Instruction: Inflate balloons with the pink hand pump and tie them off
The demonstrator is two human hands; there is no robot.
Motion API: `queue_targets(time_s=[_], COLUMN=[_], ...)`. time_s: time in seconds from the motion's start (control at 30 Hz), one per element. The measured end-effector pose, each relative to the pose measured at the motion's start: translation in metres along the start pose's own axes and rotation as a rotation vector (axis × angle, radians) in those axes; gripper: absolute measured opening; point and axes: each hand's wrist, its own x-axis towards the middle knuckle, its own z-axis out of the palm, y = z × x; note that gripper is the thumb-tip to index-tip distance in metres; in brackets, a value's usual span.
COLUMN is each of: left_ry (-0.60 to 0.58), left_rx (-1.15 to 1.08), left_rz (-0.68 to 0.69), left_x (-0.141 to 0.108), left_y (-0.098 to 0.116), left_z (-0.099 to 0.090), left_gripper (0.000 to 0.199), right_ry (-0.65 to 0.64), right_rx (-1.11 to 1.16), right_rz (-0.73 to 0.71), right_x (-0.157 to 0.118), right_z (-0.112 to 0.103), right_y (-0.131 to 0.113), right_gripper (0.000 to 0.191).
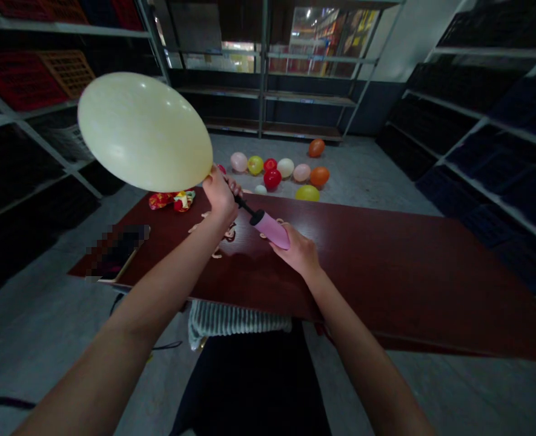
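Observation:
My left hand (218, 197) grips the neck of a large, pale yellow inflated balloon (143, 132) where it fits over the black nozzle of a pink hand pump (271, 229). My right hand (296, 251) is closed around the pink barrel of the pump, with its lower end resting near the tabletop. The balloon's neck is hidden inside my left fist. Small curled, pale pieces (217, 236), possibly uninflated balloons, lie on the dark red wooden table (377, 272) beneath my hands.
A crumpled red and yellow packet (172, 200) and a phone (119, 252) with a blurred screen lie on the table. Several inflated balloons (279, 172) rest on the concrete floor beyond it. Metal shelving (263, 79) with dark goods stands on three sides.

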Motion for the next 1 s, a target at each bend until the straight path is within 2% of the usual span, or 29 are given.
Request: queue_targets(time_s=[0.13,0.27,0.37,0.47,0.6,0.8,0.9,1.0], left_ry=[0.025,0.044,0.033,-0.015,-0.129,-0.238,-0.295,-0.357], left_rx=[-0.006,-0.024,-0.028,-0.036,-0.052,-0.014,0.068,0.139], left_rz=[0.053,0.096,0.169,0.231,0.254,0.180,0.152,0.123], left_x=[0.020,0.033,0.035,0.030,0.016,-0.002,-0.009,-0.018], left_y=[0.031,0.064,0.079,0.083,0.076,0.056,0.033,-0.002], left_z=[-0.023,-0.034,-0.030,-0.014,0.019,0.075,0.092,0.096], left_gripper=[0.039,0.039,0.042,0.045,0.048,0.051,0.052,0.054], right_ry=[-0.021,0.013,0.026,0.030,0.047,0.085,0.082,0.078], right_rx=[-0.083,-0.110,-0.104,-0.054,0.067,0.134,0.177,0.205], right_rz=[-0.063,-0.122,-0.123,-0.076,0.000,0.235,0.295,0.339], right_x=[-0.003,-0.003,-0.003,-0.002,-0.002,-0.004,-0.003,-0.001], right_z=[0.004,0.006,0.006,0.004,0.000,-0.001,-0.001,-0.002], right_y=[0.003,0.004,0.002,0.000,0.002,0.010,0.011,0.011], right_gripper=[0.048,0.045,0.044,0.045,0.048,0.043,0.040,0.041])
